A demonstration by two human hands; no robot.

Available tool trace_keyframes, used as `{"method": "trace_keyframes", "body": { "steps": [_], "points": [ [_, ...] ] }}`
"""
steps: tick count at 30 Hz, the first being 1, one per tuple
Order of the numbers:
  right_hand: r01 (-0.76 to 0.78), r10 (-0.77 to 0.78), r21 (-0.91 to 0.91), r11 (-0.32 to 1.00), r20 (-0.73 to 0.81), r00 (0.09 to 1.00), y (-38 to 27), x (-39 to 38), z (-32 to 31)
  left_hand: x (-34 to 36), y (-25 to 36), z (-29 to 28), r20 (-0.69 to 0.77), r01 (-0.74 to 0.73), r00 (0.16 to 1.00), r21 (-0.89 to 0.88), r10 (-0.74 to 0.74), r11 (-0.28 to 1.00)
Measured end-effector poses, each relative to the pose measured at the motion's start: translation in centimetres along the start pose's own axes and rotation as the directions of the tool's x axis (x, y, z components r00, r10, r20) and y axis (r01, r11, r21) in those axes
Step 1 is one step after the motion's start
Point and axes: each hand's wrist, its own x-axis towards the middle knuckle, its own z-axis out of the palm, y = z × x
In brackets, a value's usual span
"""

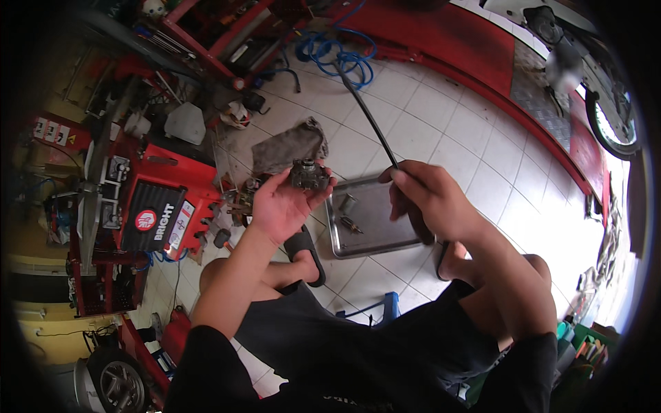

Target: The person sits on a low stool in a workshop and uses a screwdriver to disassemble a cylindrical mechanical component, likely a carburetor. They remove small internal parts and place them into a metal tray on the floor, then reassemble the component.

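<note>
My left hand [279, 212] holds a small, dark, carburetor-like metal part [310, 176] up on its fingers, palm turned upward and thumb at its side. In my right hand [428, 193], closed in a fist, is a long thin dark rod-like tool [368, 117]. Its shaft points up and to the left, away from me, and a dark thick end shows below the fist; its kind is unclear. Under that hand a shallow metal tray [342, 249] lies on the floor. Inside it are a grey cylindrical piece [348, 203] and a small dark fitting [352, 225].
Beyond my left hand lies a grey rag [286, 146] on the white tiles. A coiled blue hose [337, 58] lies farther off, beside a red lift platform [447, 41]. On the left stands a red machine [165, 186] with tools around it. A motorbike wheel [613, 127] shows at right.
</note>
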Motion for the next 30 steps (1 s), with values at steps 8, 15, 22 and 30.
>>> {"method": "trace_keyframes", "body": {
  "steps": [8,15,22,30],
  "points": [
    [-0.255,0.206,0.123,0.959,0.311,0.928,-0.1,-5.4,2.9,-1.3,-0.7,3.6,0.000,-0.205,0.979,-0.073,0.206,0.976],
    [-0.166,0.143,0.054,0.985,0.295,0.945,1.1,-4.4,3.8,-1.6,0.2,2.5,0.021,-0.272,0.962,-0.017,0.272,0.962],
    [-0.083,0.075,0.016,0.996,0.291,0.954,1.7,-4.3,4.3,-1.6,1.3,1.6,0.032,-0.247,0.969,0.077,0.245,0.966],
    [-0.054,0.052,0.001,0.999,0.283,0.958,2.2,-3.9,4.1,-1.3,0.9,1.2,0.051,-0.280,0.960,0.133,0.275,0.951]
  ]
}}
